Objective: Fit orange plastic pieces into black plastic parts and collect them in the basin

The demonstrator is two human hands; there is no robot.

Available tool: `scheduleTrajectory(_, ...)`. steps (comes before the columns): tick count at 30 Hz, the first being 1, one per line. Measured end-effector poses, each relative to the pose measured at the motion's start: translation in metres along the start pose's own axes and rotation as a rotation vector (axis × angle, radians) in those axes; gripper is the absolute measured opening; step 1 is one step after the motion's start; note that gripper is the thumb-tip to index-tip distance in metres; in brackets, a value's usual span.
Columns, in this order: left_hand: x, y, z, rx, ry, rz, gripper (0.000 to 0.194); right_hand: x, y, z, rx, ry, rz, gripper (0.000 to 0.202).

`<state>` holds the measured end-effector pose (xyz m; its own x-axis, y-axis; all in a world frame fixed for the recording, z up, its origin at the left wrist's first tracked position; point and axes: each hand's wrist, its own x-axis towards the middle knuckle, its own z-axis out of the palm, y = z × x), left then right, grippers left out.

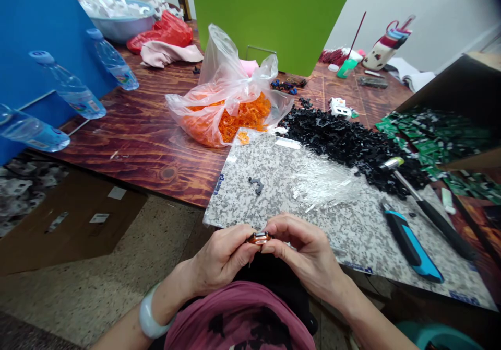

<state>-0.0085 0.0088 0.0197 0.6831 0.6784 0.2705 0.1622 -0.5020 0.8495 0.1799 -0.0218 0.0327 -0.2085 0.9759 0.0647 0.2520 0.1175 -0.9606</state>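
Note:
A small orange and black plastic part [260,238] is held in front of my body, just off the near edge of the speckled stone-pattern board [235,203]. My left hand [225,256] pinches its left end between thumb and forefinger. From the other side, my right hand [303,248] grips its right end the same way. The fingertips cover both ends of the part. Beyond the hands, a single black plastic clip [257,185] lies on the board. A pile of thin clear strips [326,180] is to its right.
Black clips [344,141] are heaped behind the strips. A clear bag of orange parts [230,112] stands at the board's far left corner. On the right lie a blue utility knife [415,245], a hammer [426,209] and a box of green circuit boards [442,141]. Water bottles [70,86] stand left.

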Motion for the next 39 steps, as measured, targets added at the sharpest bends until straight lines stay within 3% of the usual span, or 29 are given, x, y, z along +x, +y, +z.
scheduleTrajectory(12, -0.002, 0.001, -0.003, -0.054, 0.001, 0.05, 0.032, -0.002, -0.012, 0.002, -0.172, -0.042, -0.175, 0.003)
scheduleTrajectory(29, -0.002, 0.001, 0.0, -0.033, 0.029, 0.109, 0.034, -0.006, -0.007, 0.002, -0.102, -0.025, -0.117, 0.007)
scheduleTrajectory(39, 0.0, 0.002, 0.002, 0.069, 0.055, 0.205, 0.029, -0.006, -0.007, 0.001, -0.133, -0.039, -0.193, 0.003)
